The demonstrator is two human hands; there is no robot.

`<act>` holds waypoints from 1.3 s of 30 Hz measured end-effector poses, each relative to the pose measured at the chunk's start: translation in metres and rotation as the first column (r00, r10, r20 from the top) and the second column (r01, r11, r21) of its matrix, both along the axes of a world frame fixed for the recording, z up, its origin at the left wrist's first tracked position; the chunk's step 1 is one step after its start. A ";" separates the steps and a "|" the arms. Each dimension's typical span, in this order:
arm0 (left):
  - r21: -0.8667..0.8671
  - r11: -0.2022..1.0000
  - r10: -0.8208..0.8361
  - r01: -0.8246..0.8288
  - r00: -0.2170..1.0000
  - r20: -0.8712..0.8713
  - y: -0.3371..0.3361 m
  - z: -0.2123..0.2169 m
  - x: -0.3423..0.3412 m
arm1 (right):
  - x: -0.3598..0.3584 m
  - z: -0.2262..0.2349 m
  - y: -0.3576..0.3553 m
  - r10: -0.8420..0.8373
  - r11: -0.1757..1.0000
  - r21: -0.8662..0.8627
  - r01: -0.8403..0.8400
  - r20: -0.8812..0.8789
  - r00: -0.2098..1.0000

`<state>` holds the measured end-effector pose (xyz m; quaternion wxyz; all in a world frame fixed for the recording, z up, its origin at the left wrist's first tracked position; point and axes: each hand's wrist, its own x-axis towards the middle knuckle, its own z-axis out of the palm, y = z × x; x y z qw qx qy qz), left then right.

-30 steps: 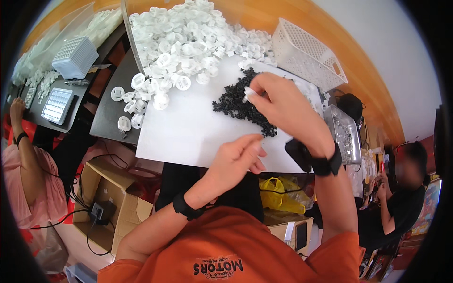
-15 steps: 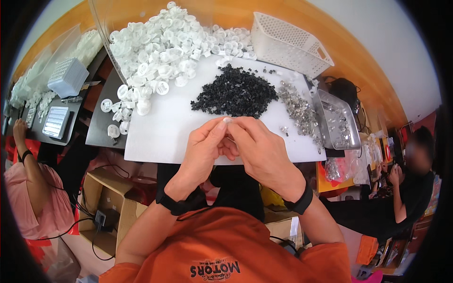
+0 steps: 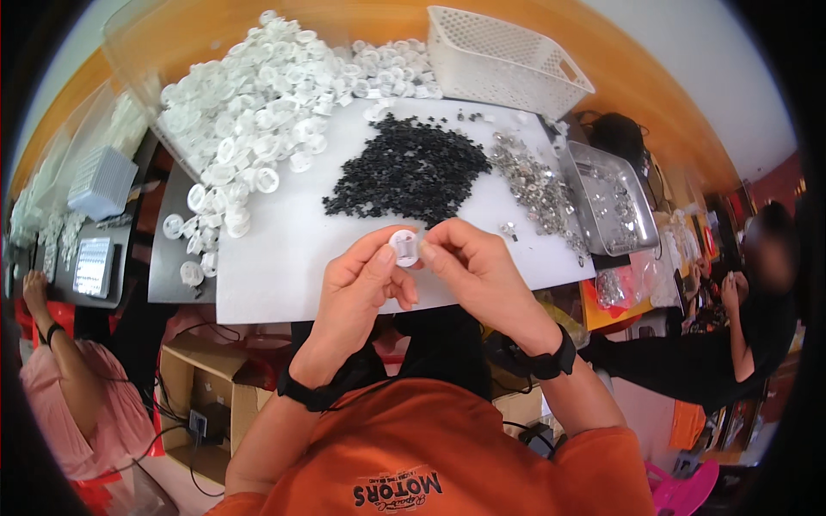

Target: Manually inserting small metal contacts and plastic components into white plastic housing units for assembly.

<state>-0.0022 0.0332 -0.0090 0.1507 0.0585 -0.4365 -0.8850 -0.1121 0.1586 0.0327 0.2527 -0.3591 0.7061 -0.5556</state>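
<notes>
A workroom with an orange wall holds a long bench covered by a white sheet. At far left a co-worker in pink sits by a small grey box and a tablet-like tray. Next along, a heap of white caps spreads over the sheet's upper left, with a few strays on the dark table edge.

In the middle lies a black pile of small parts, just beyond the hands. The left hand pinches one white cap between thumb and forefinger, fingers narrow and closed on its left rim. The cap stands upright, its round open face turned toward the camera, held above the near edge of the sheet. The right hand meets it from the right, thumb and forefinger closed tight against the cap's right side; whether a small part sits between those fingertips cannot be told. The two hands touch the cap from opposite sides, about equally near.

Right of the black pile is a strip of metal bits, then a steel tray. A white basket stands behind. At far right another person in dark clothes is seated.
</notes>
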 end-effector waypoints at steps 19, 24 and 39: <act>-0.150 0.988 -0.026 0.039 0.996 0.091 0.001 0.002 0.000 | -0.064 0.002 0.069 -0.185 0.943 0.145 0.301 -0.526 0.830; -0.157 0.987 -0.016 0.031 0.996 0.092 0.002 0.003 0.001 | -0.070 0.009 0.055 -0.025 0.942 0.243 0.230 -0.636 0.771; -0.173 0.985 0.035 -0.011 0.990 0.136 0.006 0.006 0.003 | -0.067 0.005 0.030 0.132 0.939 0.307 0.153 -0.737 0.663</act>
